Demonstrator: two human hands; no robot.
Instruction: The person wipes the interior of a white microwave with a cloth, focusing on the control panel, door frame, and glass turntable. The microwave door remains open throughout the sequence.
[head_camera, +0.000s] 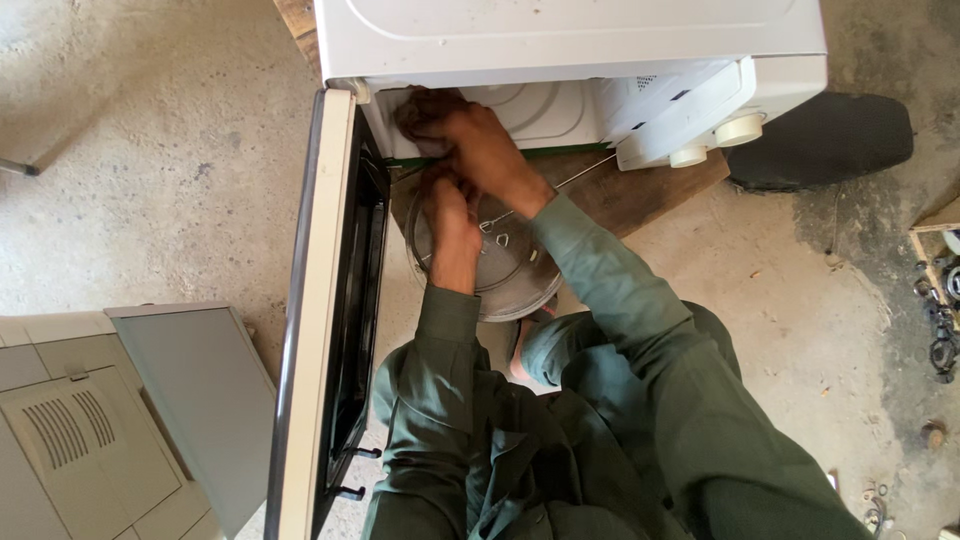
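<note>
Bare concrete floor (150, 170), grey and dusty, fills the view from above, with a white microwave oven (570, 40) standing on a brown wooden board (650, 195) near the top. Its door (320, 310) hangs wide open, swung out from the oven's front corner toward the person, the dark inner window facing the person's body. Two round white knobs (715, 140) sit on the oven's control panel, on the side away from the door.

Right hand (470, 135) reaches into the oven's open mouth — its fingers are bunched against a crumpled brownish cloth (415, 110) pressed to the white inner wall just beside the door hinge. Whether the fingers pinch the cloth or merely push it cannot be told. Left hand (450, 215) sits just below the oven's opening, resting over a round glass turntable plate (500, 265) that lies in front of the oven; its fingers are curled in close together near the plate's far rim, and what they grip, if anything, is hidden. Both sleeves are dark green.

Beside the open door, on the side away from the oven's knobs, stands a grey metal casing (90, 400) with a slotted vent. A black rounded object (830, 135) lies past the oven's knob end — and small dark metal parts (940, 320) are scattered beyond it.
</note>
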